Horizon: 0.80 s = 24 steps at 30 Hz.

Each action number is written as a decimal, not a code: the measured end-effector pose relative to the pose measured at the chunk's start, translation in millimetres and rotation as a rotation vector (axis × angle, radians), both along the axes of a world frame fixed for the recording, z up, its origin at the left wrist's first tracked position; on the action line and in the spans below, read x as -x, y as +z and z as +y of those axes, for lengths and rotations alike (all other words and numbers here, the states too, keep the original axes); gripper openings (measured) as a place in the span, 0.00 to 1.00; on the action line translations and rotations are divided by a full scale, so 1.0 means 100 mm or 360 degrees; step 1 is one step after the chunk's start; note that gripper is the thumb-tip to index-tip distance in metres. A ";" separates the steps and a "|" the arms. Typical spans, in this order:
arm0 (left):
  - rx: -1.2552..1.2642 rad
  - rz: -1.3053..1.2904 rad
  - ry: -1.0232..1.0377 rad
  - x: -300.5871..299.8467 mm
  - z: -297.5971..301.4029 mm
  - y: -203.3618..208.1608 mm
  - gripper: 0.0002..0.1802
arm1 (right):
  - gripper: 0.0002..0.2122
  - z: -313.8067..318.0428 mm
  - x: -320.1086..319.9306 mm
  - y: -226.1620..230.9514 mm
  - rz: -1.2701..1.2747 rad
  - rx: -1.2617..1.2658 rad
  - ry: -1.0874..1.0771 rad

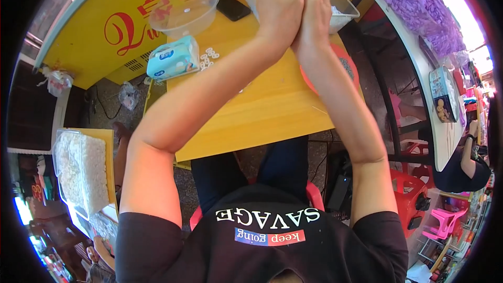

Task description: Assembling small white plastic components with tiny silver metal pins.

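Observation:
Both my arms reach to the far side of the yellow table [262, 120]. My left hand [280, 8] and my right hand [314, 18] press together palm to palm over a clear plastic bin [348, 14]. Something whitish shows at the fingertips between them, but I cannot make out what it is. White pieces [335, 10] lie in the bin beside my right hand. A round red tray [346, 52] with small grey bits sits partly under my right forearm. Small white ring-like pieces [207, 58] are scattered left of my left forearm.
A blue tissue pack [173, 58], a round clear bowl [188, 13] and a black phone [232, 7] sit at the table's far left. At left stands a clear box of white pieces [84, 170]. Purple bundles [419, 5] cover a white side table at right, near another person [463, 170].

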<state>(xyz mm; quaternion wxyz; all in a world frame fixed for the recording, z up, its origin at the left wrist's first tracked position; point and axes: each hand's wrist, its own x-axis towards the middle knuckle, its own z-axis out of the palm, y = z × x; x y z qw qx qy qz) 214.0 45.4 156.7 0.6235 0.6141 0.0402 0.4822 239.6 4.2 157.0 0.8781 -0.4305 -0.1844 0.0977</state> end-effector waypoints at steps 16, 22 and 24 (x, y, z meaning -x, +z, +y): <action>0.0182 0.0254 0.0271 0.60 -0.23 -1.69 0.09 | 0.12 -0.18 0.58 -1.69 0.0152 0.0264 -0.0120; 0.0108 0.0145 0.0303 0.51 -0.19 -1.81 0.09 | 0.11 -0.14 0.41 -1.91 -0.0047 0.0265 -0.0149; 0.0119 0.0133 0.0235 0.49 -0.17 -1.88 0.10 | 0.11 -0.15 0.40 -1.90 -0.0127 0.0281 -0.0152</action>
